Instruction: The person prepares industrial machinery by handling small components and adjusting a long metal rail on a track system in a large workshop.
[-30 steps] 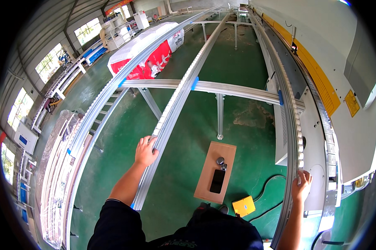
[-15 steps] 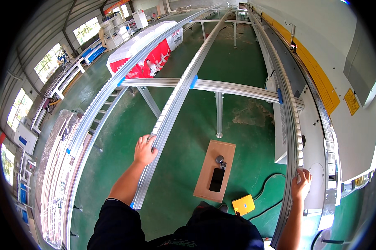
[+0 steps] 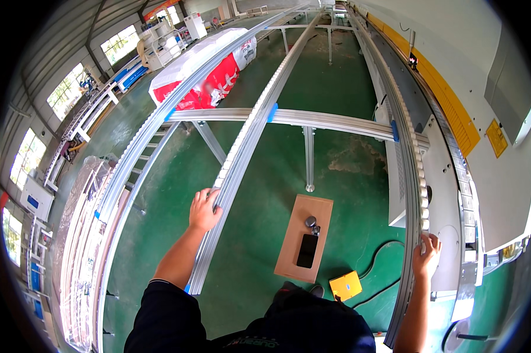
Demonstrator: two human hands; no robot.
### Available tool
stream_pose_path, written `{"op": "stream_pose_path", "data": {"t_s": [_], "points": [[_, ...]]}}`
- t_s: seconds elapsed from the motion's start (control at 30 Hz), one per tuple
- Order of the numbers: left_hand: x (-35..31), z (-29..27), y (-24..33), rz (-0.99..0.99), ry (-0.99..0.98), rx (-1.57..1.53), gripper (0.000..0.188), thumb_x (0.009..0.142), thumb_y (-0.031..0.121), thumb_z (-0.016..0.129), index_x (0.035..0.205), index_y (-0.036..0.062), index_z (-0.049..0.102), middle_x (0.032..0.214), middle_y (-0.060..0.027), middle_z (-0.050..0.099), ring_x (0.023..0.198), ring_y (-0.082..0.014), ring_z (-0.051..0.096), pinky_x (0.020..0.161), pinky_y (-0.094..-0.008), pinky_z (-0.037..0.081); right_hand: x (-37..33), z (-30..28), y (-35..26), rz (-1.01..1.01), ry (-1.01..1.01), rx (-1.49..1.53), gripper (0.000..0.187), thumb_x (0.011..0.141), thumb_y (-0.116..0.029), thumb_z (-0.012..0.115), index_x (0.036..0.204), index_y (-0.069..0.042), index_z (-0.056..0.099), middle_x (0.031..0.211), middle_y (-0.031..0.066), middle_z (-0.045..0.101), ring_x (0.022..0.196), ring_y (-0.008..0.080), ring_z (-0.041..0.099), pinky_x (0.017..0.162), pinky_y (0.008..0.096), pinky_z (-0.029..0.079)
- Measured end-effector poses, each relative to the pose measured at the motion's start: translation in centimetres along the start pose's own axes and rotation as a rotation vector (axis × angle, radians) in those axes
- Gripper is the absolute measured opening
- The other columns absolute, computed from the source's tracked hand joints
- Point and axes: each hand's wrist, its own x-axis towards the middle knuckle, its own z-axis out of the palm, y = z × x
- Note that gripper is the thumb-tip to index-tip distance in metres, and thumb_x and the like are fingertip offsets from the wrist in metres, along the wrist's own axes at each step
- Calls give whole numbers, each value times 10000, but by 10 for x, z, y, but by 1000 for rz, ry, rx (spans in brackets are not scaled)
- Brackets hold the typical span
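In the head view, the left hand (image 3: 205, 210) lies over the near part of the middle rail (image 3: 257, 129), its fingers bent across the edge, just below the row of white rollers (image 3: 226, 169). The right hand (image 3: 427, 256) rests with curled fingers on the right rail (image 3: 409, 165) (whether either hand is clamped tight, I cannot tell). A metal crossbar (image 3: 336, 122) joins both rails farther off; between them, on the floor, a brown board (image 3: 290, 256) bears a black phone-like slab (image 3: 308, 250), near a yellow box (image 3: 346, 286).

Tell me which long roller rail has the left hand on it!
The middle roller rail: the left hand is holding it. The right hand is on the right roller rail, while neither hand touches the left roller rail.
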Motion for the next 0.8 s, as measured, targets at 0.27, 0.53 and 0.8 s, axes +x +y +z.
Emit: {"op": "stream_pose_path", "data": {"t_s": [0.27, 0.53, 0.8], "points": [[0, 2, -3, -20, -2, 25, 695, 743, 148, 661, 1398, 50, 449, 1262, -163, 540, 1157, -366, 510, 1043, -444, 426, 0, 0, -1, -4, -12, 5, 390, 749, -23, 611, 1134, -46, 670, 1202, 182, 585, 1102, 381, 550, 986, 481, 458], [3, -5, 4, 25, -16, 30, 647, 733, 156, 664, 1349, 66, 488, 1181, -141, 565, 1123, -344, 519, 1015, -448, 416, 6, -6, -11, -124, 80, 22, 453, 742, -27, 576, 1191, -36, 641, 1113, 187, 622, 1079, 391, 558, 997, 482, 446], [0, 5, -4, -43, 32, 76, 503, 730, 211, 683, 1179, 52, 519, 1106, -139, 556, 1085, -336, 512, 990, -449, 401, 4, -9, -8, -67, 39, -29, 445, 753, -34, 576, 1195, -19, 623, 1037, 188, 602, 1008, 383, 529, 956, 495, 431]]}}
